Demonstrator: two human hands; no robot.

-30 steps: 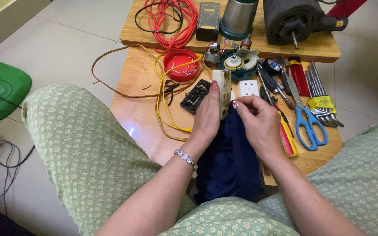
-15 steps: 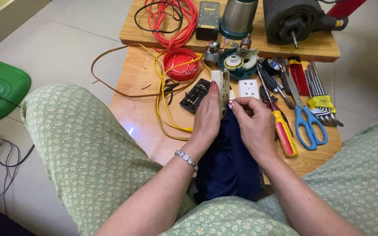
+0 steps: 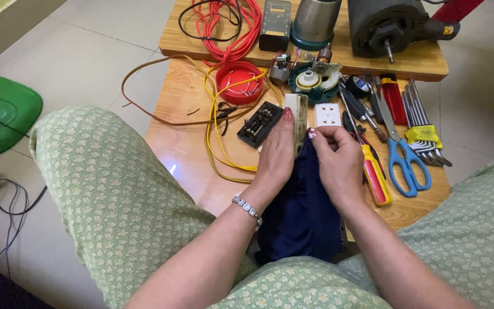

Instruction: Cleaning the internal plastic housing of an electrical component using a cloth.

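Closing in since the earlier frame, the right hand [image 3: 338, 160] now has its fingertips pinched against the edge of the cream plastic switch housing [image 3: 298, 117], though whether they hold anything small I cannot tell. Left hand [image 3: 275, 154] clasps that housing upright above a dark blue cloth [image 3: 301, 212]. Just beside lie a black terminal block [image 3: 258, 123], a white socket plate [image 3: 328, 114], yellow wires [image 3: 215, 143], a red-and-yellow screwdriver [image 3: 375, 177] and blue scissors [image 3: 404, 160] on the wooden table [image 3: 181, 154].

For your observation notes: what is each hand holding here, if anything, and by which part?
The left hand holds the cream rectangular block upright by its lower half. The right hand pinches the dark blue cloth at its top edge, against the block.
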